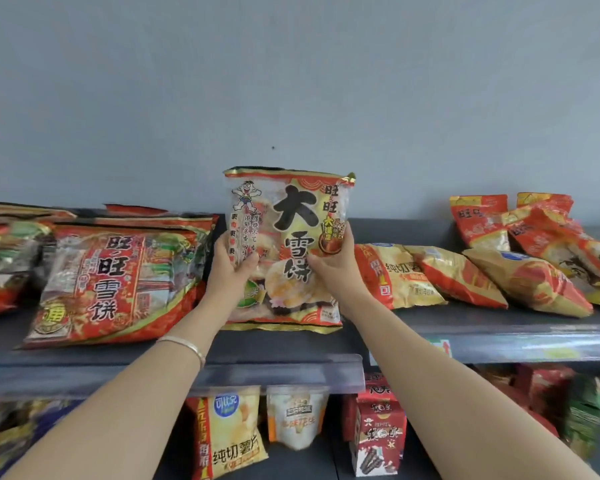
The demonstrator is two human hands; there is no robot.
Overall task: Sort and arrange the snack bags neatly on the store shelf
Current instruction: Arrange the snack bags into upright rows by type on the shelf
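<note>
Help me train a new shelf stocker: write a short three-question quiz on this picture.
1. True or false: the left hand and the right hand both grip the upright rice cracker bag.
2. Which wrist wears the bracelet? A) left B) right C) neither
3. Fill in: the chip bags to the right of the held bag are ____ (standing / lying) on the top shelf.
Key: 1 true; 2 A; 3 lying.
</note>
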